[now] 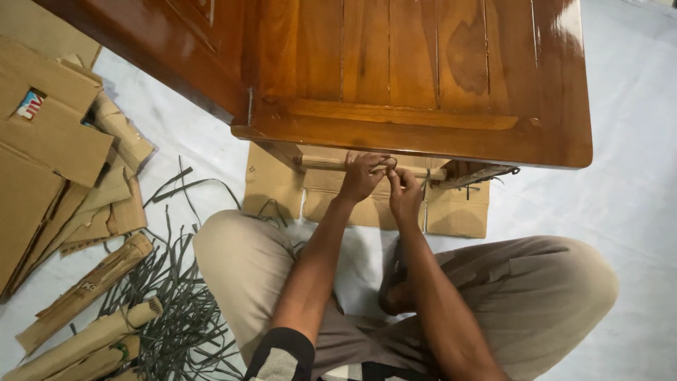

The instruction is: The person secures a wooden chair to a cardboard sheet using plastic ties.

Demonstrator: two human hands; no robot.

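White sheeting covers the floor (620, 212), likely to keep the varnish off bare ground, and the person sits cross-legged on it. Largest in view is a glossy brown wooden furniture panel (423, 77), which juts over the lap so that its underside edge is within easy reach. Flat cardboard (275, 180) lies beneath its lower rail, seemingly as padding between wood and floor. At the left lie opened cardboard boxes (42, 141), rolled corrugated tubes (92, 282) and a loose heap of dark plastic straps (176, 296), pushed clear of the legs. A cardboard-wrapped rail (321, 163) runs under the panel's edge, and both hands meet on it. The left hand (361, 176) is closed, fingers curled around a thin dark strap (386, 164) at the rail. The right hand (405, 192), just beside it and touching, pinches the same strap, the two pulling close together as though to keep it taut against the wrapping.
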